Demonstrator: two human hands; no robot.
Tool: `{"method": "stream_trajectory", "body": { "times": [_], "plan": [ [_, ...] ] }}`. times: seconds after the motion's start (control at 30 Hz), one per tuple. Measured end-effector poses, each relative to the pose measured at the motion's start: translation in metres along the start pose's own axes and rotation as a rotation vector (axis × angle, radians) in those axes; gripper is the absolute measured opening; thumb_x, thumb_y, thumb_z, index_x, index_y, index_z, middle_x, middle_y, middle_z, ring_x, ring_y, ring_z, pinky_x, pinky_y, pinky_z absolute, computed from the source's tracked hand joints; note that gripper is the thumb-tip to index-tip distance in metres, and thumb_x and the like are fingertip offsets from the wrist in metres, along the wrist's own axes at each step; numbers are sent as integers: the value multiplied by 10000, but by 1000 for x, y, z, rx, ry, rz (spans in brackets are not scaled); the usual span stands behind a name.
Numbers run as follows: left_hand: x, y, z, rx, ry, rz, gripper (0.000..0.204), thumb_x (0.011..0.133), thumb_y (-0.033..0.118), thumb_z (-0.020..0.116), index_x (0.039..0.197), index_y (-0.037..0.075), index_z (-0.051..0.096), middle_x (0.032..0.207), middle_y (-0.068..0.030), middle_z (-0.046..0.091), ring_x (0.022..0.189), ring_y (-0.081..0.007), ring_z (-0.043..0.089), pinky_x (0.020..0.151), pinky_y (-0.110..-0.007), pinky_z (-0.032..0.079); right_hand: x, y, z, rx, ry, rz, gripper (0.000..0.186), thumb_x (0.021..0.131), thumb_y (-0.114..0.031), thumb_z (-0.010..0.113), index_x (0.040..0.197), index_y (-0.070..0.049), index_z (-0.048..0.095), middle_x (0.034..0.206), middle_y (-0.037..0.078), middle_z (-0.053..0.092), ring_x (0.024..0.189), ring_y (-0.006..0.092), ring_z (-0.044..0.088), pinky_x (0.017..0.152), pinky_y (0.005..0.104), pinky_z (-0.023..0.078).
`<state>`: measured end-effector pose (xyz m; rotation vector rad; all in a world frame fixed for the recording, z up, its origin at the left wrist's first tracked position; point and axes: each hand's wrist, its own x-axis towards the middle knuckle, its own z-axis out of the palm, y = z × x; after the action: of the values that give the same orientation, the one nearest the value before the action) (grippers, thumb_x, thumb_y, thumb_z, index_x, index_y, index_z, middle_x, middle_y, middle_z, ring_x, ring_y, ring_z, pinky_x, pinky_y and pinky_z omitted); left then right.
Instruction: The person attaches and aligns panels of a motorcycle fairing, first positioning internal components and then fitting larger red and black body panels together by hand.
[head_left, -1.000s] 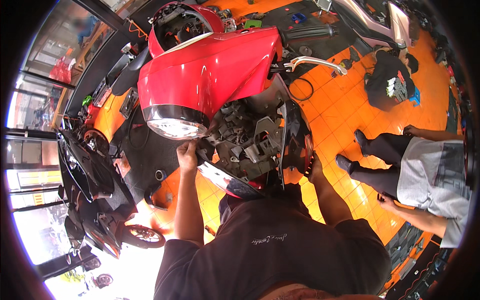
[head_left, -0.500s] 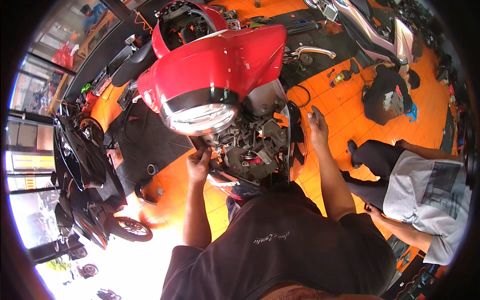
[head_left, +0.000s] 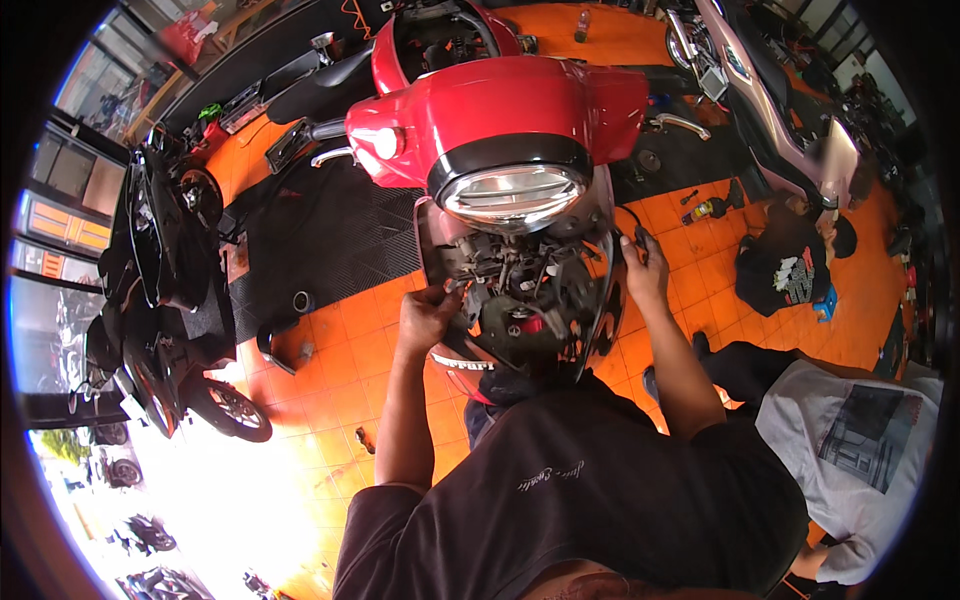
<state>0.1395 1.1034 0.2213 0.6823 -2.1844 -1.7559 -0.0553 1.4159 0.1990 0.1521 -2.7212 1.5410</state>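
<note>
A red scooter stands before me with its front opened below the round-edged headlight. Wires and dark mechanical parts show in the opening. At the opening's left edge, my left hand is closed in a pinch by the wiring; what lies between its fingertips is too small to make out. My right hand is up beside the right edge of the scooter's body. Its thumb and fingers close around a small dark thing, near a thin black cable; I cannot tell whether they join.
Black motorcycles stand at left on orange tiles. Another scooter is at the far right. A person in black crouches there, and one in a grey shirt is close on my right. A bottle lies on the floor.
The headlight and handlebar have swung from a slant to nearly level. My right hand's fingers, apart before, have closed by the body's edge. My left hand stays pinched near the opening. My view has shifted.
</note>
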Motion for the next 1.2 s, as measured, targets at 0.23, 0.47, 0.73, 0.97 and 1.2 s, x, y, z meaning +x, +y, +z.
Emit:
{"method": "stream_trajectory", "body": {
  "times": [0.23, 0.47, 0.73, 0.97, 1.2],
  "plan": [
    [1, -8, -4, 94, -255, -10, 301, 833, 178, 715, 621, -4, 604, 522, 34, 480, 529, -33, 394, 450, -284, 323, -12, -132, 28, -411, -556, -421, 251, 906, -266, 569, 1057, -110, 695, 1034, 132, 678, 1013, 307, 622, 892, 411, 479],
    [-1, -9, 18, 49, -330, 2, 264, 840, 171, 715, 649, 5, 641, 531, 31, 496, 544, -36, 420, 471, -278, 347, 14, -67, 24, -813, -858, -40, 438, 885, -385, 588, 1252, -147, 582, 1187, 147, 620, 1098, 326, 593, 929, 442, 477],
    [21, 15, 18, 238, -338, -97, 286, 853, 226, 695, 701, -10, 638, 585, -72, 592, 567, -87, 543, 548, -299, 445, 6, -60, 23, -812, -794, -80, 356, 943, -409, 482, 980, -125, 695, 838, 111, 690, 832, 314, 671, 744, 442, 520],
    [39, 40, 47, 510, -403, 121, 282, 846, 269, 681, 853, -12, 669, 767, -194, 656, 724, -340, 640, 668, -394, 486, 7, -49, 16, -808, -730, -185, 329, 925, -401, 509, 931, -136, 704, 807, 110, 688, 803, 294, 677, 721, 434, 525],
    [102, 26, 140, 853, -791, -32, 501, 929, 423, 536, 1234, 27, 581, 1121, -228, 637, 1019, -298, 623, 875, -396, 466, 11, -50, 15, -767, -695, -238, 351, 920, -405, 515, 921, -110, 705, 801, 131, 686, 787, 305, 679, 710, 440, 531]
  ]
}}
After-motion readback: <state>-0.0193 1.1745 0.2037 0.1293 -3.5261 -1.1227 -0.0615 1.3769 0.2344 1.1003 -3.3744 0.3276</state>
